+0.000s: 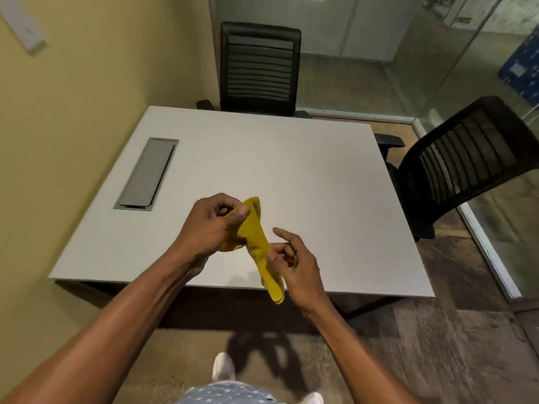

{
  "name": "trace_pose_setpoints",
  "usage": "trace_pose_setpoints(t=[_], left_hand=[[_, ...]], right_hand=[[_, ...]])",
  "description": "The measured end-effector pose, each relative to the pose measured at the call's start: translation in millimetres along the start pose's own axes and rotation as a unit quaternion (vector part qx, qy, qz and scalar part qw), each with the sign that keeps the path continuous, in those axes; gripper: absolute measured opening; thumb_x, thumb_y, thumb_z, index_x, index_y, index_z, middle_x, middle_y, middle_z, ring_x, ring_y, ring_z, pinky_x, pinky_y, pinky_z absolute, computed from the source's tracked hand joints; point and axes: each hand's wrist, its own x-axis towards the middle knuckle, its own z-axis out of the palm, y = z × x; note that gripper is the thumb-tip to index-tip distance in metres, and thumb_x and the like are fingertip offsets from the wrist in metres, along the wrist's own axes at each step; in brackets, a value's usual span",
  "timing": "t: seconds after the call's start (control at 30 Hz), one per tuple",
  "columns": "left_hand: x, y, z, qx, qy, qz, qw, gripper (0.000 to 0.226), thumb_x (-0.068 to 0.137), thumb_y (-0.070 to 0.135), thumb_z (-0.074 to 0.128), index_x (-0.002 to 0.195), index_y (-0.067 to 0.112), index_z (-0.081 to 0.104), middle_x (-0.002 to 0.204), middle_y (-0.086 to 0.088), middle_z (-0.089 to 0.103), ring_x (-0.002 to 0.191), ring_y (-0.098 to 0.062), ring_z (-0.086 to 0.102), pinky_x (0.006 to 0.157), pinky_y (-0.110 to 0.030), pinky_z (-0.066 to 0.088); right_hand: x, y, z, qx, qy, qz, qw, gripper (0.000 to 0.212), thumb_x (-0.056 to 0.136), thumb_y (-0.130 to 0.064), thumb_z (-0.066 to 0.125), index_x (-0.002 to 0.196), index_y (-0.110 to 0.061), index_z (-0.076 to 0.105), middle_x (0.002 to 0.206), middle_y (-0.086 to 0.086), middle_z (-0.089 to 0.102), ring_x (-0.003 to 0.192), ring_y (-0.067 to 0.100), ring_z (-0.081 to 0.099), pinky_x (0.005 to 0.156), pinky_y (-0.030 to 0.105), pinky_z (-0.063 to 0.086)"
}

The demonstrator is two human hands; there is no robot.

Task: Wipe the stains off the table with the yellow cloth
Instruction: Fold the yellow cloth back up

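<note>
I hold the yellow cloth (256, 243) in the air above the near edge of the white table (291, 170). My left hand (211, 228) pinches its upper end between thumb and fingers. My right hand (293, 263) grips its lower part, with the index finger sticking out; the cloth's tail hangs below the table edge. The cloth is bunched and stretched between both hands. I cannot make out any stains on the tabletop.
A grey cable hatch (147, 173) is set into the table's left side. One black chair (259, 68) stands at the far side, another (460, 161) at the right. A yellow wall runs on the left, glass partitions on the right.
</note>
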Motion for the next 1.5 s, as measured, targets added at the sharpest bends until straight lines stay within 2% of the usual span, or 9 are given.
trace_pose_setpoints(t=[0.17, 0.33, 0.5, 0.73, 0.8, 1.0, 1.2, 1.33, 1.5], left_hand=[[22, 14, -42, -0.023, 0.086, -0.012, 0.996, 0.016, 0.097, 0.013, 0.081, 0.081, 0.012, 0.076, 0.073, -0.007, 0.079, 0.077, -0.023, 0.074, 0.077, -0.036, 0.06], [36, 10, -93, 0.077, 0.132, 0.062, 0.986, 0.018, 0.091, 0.036, 0.087, 0.087, 0.023, 0.075, 0.108, -0.007, 0.079, 0.106, -0.023, 0.075, 0.094, -0.043, 0.059], [55, -7, -122, 0.055, 0.098, 0.063, 0.992, 0.023, 0.092, 0.015, 0.085, 0.076, 0.017, 0.068, 0.129, 0.004, 0.077, 0.132, -0.019, 0.067, 0.117, -0.043, 0.048], [80, -27, -107, -0.062, 0.024, -0.007, 0.998, 0.043, 0.068, 0.028, 0.095, 0.095, 0.005, 0.071, 0.088, -0.008, 0.084, 0.084, -0.016, 0.081, 0.089, -0.042, 0.068], [87, -32, -100, -0.033, 0.011, -0.03, 0.999, 0.075, 0.054, 0.019, 0.108, 0.115, 0.002, 0.066, 0.103, -0.015, 0.084, 0.092, -0.021, 0.081, 0.085, -0.04, 0.069], [121, -26, -96, 0.058, 0.021, -0.025, 0.998, 0.099, 0.064, -0.008, 0.098, 0.146, 0.025, 0.053, 0.118, -0.012, 0.077, 0.109, -0.027, 0.075, 0.089, -0.048, 0.065], [141, -15, -85, 0.189, 0.086, 0.05, 0.977, 0.053, 0.067, -0.024, 0.081, 0.075, 0.028, 0.081, 0.089, 0.0, 0.082, 0.086, -0.019, 0.078, 0.07, -0.025, 0.058], [150, -18, -81, 0.162, 0.182, 0.046, 0.969, 0.045, 0.068, -0.018, 0.088, 0.08, 0.025, 0.086, 0.102, -0.004, 0.077, 0.093, -0.035, 0.071, 0.076, -0.046, 0.058], [159, -16, -89, 0.135, 0.183, -0.016, 0.974, 0.046, 0.08, -0.013, 0.082, 0.088, 0.032, 0.09, 0.094, 0.013, 0.082, 0.051, -0.012, 0.063, 0.05, -0.019, 0.048]], right_hand=[[6, 1, 54, -0.108, -0.003, -0.031, 0.994, 0.068, 0.078, -0.062, 0.086, 0.137, -0.051, 0.054, 0.12, -0.032, 0.067, 0.112, -0.006, 0.067, 0.085, 0.003, 0.053], [38, -10, 62, -0.078, 0.035, -0.06, 0.995, 0.035, 0.082, -0.031, 0.088, 0.114, -0.038, 0.074, 0.102, -0.017, 0.078, 0.094, 0.009, 0.076, 0.081, 0.027, 0.062], [72, -32, 35, -0.062, 0.023, -0.058, 0.996, 0.033, 0.076, -0.014, 0.094, 0.099, -0.033, 0.08, 0.096, -0.01, 0.082, 0.09, 0.008, 0.077, 0.079, 0.018, 0.058], [122, -50, -4, -0.004, 0.004, -0.007, 1.0, 0.018, 0.084, -0.018, 0.09, 0.098, -0.021, 0.081, 0.092, 0.003, 0.082, 0.083, 0.018, 0.078, 0.069, 0.025, 0.06], [140, -49, -13, 0.005, -0.016, 0.012, 1.0, 0.019, 0.084, -0.021, 0.09, 0.101, -0.02, 0.081, 0.094, 0.006, 0.082, 0.085, 0.02, 0.079, 0.07, 0.027, 0.061], [195, -48, -46, 0.008, -0.142, 0.042, 0.989, 0.046, 0.078, 0.004, 0.088, 0.115, -0.021, 0.08, 0.113, 0.008, 0.081, 0.107, 0.029, 0.078, 0.083, 0.033, 0.064], [239, -56, -60, -0.141, -0.154, -0.094, 0.973, 0.037, 0.072, 0.012, 0.086, 0.097, -0.017, 0.085, 0.099, 0.002, 0.082, 0.095, 0.022, 0.078, 0.085, 0.043, 0.064], [252, -52, -55, -0.194, -0.095, -0.216, 0.952, 0.034, 0.076, 0.009, 0.087, 0.096, -0.019, 0.086, 0.097, -0.003, 0.078, 0.097, 0.024, 0.071, 0.08, 0.048, 0.058], [259, -39, -47, -0.233, -0.029, -0.317, 0.919, 0.046, 0.077, 0.01, 0.072, 0.103, -0.025, 0.086, 0.106, -0.001, 0.073, 0.096, 0.023, 0.064, 0.063, 0.036, 0.054]])
